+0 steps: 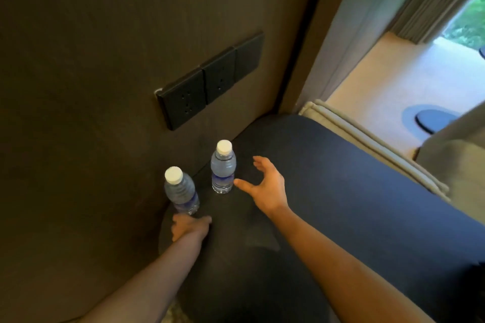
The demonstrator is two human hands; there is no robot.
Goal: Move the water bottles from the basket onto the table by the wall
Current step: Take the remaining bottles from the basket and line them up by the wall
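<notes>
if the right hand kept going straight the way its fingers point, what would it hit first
Probably the farther water bottle: the open right hand points at its lower body, nothing between. Depth is hard to judge.

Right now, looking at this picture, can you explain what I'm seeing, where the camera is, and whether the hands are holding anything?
There is one picture, from a camera worn on a person's head, looking down at their bare arms. Two clear water bottles with white caps stand on a dark table against a wall with black sockets. The left hand is at the base of the near bottle; whether it grips it is unclear. The right hand is open, fingers spread, beside the far bottle, not touching it.
</notes>
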